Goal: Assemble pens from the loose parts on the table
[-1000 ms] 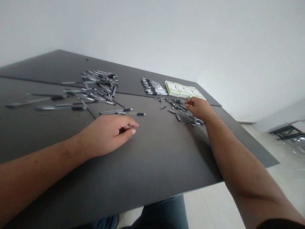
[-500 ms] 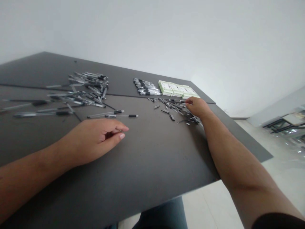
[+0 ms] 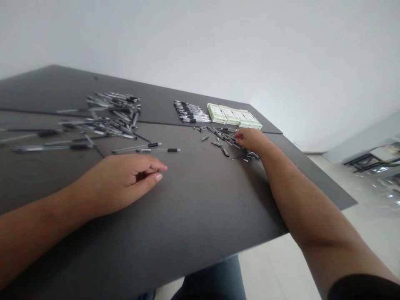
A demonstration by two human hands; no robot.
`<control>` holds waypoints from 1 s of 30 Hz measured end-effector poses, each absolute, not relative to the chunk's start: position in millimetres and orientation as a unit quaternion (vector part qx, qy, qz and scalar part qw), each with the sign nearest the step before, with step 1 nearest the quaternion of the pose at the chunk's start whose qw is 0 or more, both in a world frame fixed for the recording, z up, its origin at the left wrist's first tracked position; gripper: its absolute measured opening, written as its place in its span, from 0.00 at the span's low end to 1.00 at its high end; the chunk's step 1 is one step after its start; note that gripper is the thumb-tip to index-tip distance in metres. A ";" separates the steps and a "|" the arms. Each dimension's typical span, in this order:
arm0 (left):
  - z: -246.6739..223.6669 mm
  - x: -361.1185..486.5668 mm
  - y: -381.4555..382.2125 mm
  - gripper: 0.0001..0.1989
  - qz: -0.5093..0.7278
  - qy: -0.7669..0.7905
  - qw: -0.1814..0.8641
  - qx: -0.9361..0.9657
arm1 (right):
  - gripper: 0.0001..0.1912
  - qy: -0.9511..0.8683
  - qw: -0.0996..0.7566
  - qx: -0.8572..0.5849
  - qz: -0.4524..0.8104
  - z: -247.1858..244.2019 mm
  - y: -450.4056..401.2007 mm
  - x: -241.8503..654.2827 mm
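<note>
My left hand (image 3: 134,179) rests at the front left of the table with its fingers curled and the thumb close to the index finger. A tiny dark speck shows between the fingertips, too small to name. Just beyond it lie two clear pens with black grips, one of them the right-hand pen (image 3: 159,150). Over at the right, my right hand (image 3: 250,138) is down at a loose pile of pen caps and thin pieces (image 3: 223,135), its fingers bent together at the pile's edge. What those fingertips hold, if anything, is hidden.
A large heap of clear pens (image 3: 115,121) spreads over the left of the dark table (image 3: 187,216). Behind the caps stand a row of pens (image 3: 191,112) and several pale green boxes (image 3: 233,115). A wall closes off the back; the table's front edge is near my legs.
My right hand has shifted a little to the left over the pile of caps. The left hand keeps its curled pose, and the view has tilted slightly.
</note>
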State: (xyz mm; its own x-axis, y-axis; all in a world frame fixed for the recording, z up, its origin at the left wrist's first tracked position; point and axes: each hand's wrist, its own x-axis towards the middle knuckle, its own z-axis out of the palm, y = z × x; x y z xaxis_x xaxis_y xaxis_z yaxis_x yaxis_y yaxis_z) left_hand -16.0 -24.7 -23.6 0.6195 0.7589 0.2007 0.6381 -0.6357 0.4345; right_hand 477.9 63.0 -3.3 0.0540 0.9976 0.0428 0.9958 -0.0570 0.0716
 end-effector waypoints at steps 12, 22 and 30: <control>-17.8 -13.2 -28.6 0.28 0.165 0.402 0.162 0.886 | 0.25 0.665 0.033 0.746 0.004 -1.4 61.4 464.9; -19.8 -13.7 -22.0 0.29 0.173 0.395 0.150 0.890 | 0.29 0.658 0.046 0.752 -0.015 1.9 62.6 461.9; -34.6 -19.6 -16.1 0.30 0.185 0.378 0.135 0.897 | 0.32 0.658 0.050 0.751 -0.014 1.4 63.8 462.1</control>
